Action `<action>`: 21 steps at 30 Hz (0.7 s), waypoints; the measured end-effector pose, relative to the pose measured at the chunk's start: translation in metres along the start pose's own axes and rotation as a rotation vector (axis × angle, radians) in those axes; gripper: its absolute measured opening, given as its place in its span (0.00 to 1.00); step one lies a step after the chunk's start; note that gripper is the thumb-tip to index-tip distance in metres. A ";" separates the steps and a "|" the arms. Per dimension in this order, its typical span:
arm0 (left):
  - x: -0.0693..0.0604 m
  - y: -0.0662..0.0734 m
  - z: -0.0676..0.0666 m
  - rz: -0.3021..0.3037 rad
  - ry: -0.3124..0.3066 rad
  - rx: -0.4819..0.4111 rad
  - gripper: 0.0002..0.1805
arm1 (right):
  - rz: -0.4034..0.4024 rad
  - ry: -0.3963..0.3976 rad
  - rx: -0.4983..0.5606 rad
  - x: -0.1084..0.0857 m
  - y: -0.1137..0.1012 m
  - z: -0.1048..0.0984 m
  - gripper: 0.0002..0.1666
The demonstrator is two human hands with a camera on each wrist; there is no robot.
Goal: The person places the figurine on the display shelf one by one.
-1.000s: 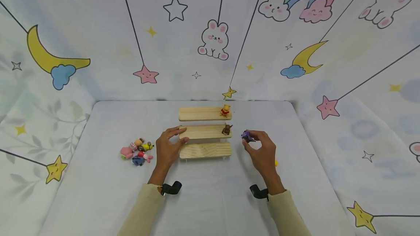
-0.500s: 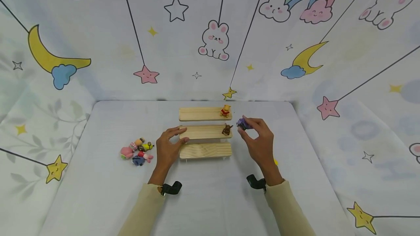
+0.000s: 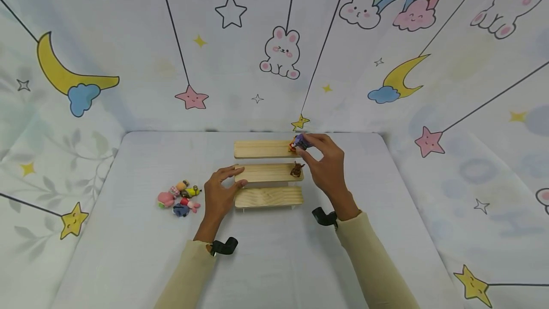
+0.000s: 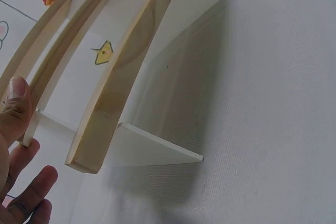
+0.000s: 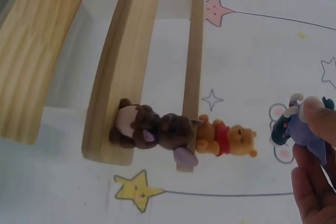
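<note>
A three-tier wooden shelf (image 3: 266, 172) stands on the white table. My left hand (image 3: 219, 199) grips the left end of its middle plank, thumb on one side and a finger on the other in the left wrist view. My right hand (image 3: 328, 168) pinches a small purple-and-dark figurine (image 5: 303, 127) between thumb and fingers, up by the right end of the top plank (image 3: 259, 149). A yellow bear figurine (image 5: 226, 138) in a red shirt sits on that end, partly hidden in the head view. On the middle plank's right end sits a brown, big-eared figurine (image 5: 170, 130).
To the left of the shelf lies a cluster of several small figurines, among them a pink one (image 3: 165, 199), a blue one (image 3: 180, 210) and a yellow one (image 3: 193, 192). A patterned cloth wall (image 3: 240, 70) rises behind the table. Clear panels (image 4: 157, 148) support the planks.
My right hand has carried the purple figurine up and left, from beside the middle plank to the top plank's right end. The left hand keeps its place.
</note>
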State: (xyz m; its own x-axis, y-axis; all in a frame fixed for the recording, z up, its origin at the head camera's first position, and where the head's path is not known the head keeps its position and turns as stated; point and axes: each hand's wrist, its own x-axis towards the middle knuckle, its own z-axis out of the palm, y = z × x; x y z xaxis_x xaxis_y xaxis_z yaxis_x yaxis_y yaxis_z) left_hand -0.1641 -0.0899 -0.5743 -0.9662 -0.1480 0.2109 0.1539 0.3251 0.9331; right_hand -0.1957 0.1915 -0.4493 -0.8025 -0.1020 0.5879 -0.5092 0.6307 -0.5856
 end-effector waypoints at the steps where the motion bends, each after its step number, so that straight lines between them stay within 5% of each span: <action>1: 0.000 0.000 0.000 0.000 0.000 0.001 0.23 | -0.011 -0.008 0.001 0.003 -0.001 0.002 0.29; 21: 0.001 -0.002 0.000 -0.003 0.000 0.024 0.23 | -0.178 -0.259 -0.125 0.030 -0.003 0.043 0.27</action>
State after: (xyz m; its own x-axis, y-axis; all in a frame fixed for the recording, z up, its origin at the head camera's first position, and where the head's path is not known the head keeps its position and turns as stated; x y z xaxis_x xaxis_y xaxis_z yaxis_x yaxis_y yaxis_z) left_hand -0.1658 -0.0904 -0.5763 -0.9667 -0.1493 0.2079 0.1457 0.3469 0.9265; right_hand -0.2315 0.1533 -0.4540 -0.7647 -0.4015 0.5040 -0.6197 0.6728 -0.4042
